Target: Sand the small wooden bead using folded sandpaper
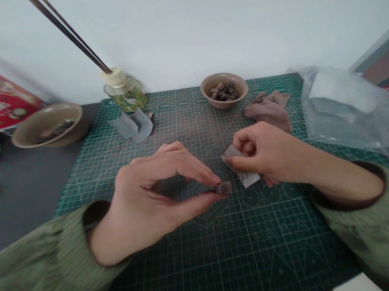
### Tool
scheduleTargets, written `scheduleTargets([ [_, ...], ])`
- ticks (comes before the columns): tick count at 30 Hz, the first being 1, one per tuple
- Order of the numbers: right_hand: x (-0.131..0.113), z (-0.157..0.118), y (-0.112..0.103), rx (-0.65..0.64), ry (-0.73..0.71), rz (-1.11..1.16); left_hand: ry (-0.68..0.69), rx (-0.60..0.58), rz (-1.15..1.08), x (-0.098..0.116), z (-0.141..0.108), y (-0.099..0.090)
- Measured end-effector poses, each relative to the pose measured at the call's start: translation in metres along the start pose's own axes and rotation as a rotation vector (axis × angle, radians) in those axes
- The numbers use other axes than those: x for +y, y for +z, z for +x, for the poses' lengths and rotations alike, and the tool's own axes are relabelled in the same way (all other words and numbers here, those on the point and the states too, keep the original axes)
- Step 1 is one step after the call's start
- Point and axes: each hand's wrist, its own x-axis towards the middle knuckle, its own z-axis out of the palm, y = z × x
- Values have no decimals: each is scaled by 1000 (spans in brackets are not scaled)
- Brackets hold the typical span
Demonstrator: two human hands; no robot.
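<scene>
Between the thumb and fingertips of my left hand (151,195) is a small dark brown block (223,188), its right end sticking out. To the right, my right hand (260,153) pinches a small greyish sheet (243,167) that looks like sandpaper, worn and slightly bent. A narrow gap separates the block from the sheet. Both hands are above the green cutting mat (207,266). Behind them stands a tan bowl (225,104) with several small brown blocks (224,91) in it.
Curled grey sheets (133,125) lie by a reed diffuser bottle (125,92) at the back left. Another bowl (50,140) with a few pieces is beside the mat. At the back right are a brownish cloth (271,109) and a clear plastic bag (349,111). A wall closes off the back.
</scene>
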Motion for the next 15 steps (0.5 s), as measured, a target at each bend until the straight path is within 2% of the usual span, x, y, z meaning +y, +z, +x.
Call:
scheduleTargets([
  [15,1,0,1,-22,13,22,6,-14,-93,-3,2,0],
])
